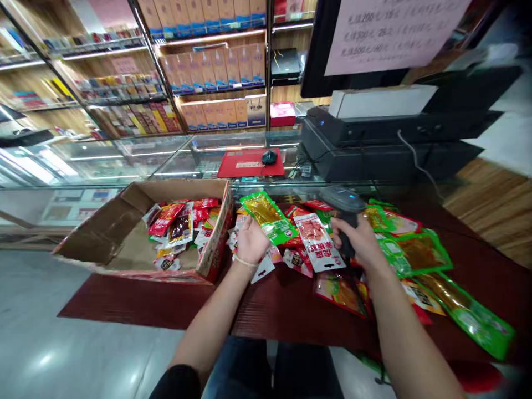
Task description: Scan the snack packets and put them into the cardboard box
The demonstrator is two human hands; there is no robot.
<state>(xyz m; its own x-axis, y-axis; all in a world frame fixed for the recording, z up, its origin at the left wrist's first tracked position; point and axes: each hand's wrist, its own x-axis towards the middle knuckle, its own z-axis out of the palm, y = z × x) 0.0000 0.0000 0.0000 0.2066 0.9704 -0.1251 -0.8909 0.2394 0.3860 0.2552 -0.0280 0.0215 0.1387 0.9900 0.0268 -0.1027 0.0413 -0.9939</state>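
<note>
My left hand (251, 242) grips a green-edged snack packet (268, 215) with a golden-brown filling, held up above a pile of packets. In my right hand (361, 235) is a black barcode scanner (344, 205), its head over the right part of the pile. A white and red snack packet (318, 241) lies between my hands, just left of the scanner's handle. Several green packets (415, 252) spread out to the right of my right hand. Left of my left hand stands an open cardboard box (120, 227) with small red, white and brown packets (180, 221) inside.
The dark red counter (166, 302) carries the box and the pile. Behind it, a black mouse (269, 157) rests on a red mat (233, 164) over a glass case. A monitor with a pink sheet (374, 33) stands at back right. Shelves hold rows of boxes (208, 69).
</note>
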